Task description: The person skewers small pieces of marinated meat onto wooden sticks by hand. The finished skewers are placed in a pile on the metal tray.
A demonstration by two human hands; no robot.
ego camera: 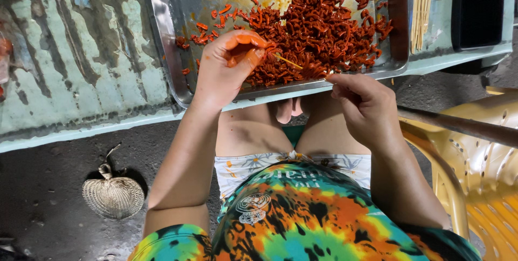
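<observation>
worn pale-green surface carries a steel tray of red marinated meat strips; left hand pinches a strip onto a bamboo skewer, right hand gripping its near end, threading step; next, likely push the strip down.

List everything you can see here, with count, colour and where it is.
tray: one, silver metal, on the table's near edge
meat strips: a heap, red-orange, in the tray
skewer: one, pale wood, held between both hands over the tray's near rim
skewer bundle: a bunch, pale, right of the tray
table: one, worn pale green, top of view
fan: one, woven, beige, on the ground at left
chair: one, yellow plastic, at right
left hand: sauce-stained, fingers pinching meat onto the skewer
right hand: holding the skewer's end
</observation>
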